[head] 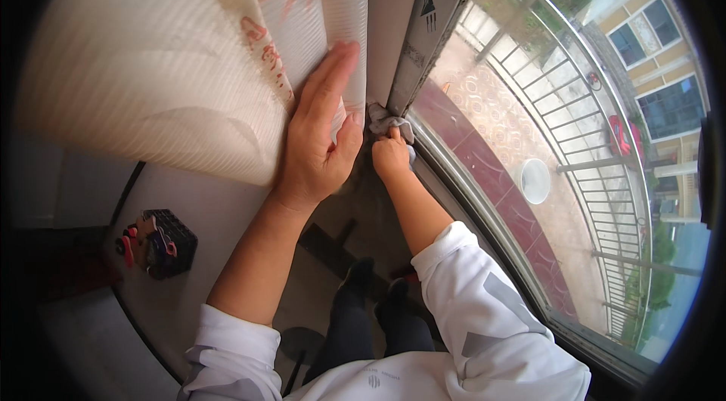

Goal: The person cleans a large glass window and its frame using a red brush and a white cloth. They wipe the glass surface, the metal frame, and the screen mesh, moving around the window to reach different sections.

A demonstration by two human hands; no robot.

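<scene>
My left hand [321, 131] lies flat against a large whitish ribbed sheet [215, 78], with its fingers extended upward and the thumb slightly apart. Red marks and a yellowish strip show on that sheet. Beside it, my right hand [392, 155] grips a crumpled grey cloth [391, 119], one finger pressing into it. The cloth touches the bottom corner where the upright window frame [417, 55] meets the lower window track [482, 225]. Part of the cloth is hidden behind my right hand.
A dark basket [173, 242] filled with shoes or slippers stands on the floor at lower left. Beyond the window are a maroon tiled ledge [499, 174], a white bucket [535, 181] and a metal railing [573, 112]. My feet [360, 273] are below me.
</scene>
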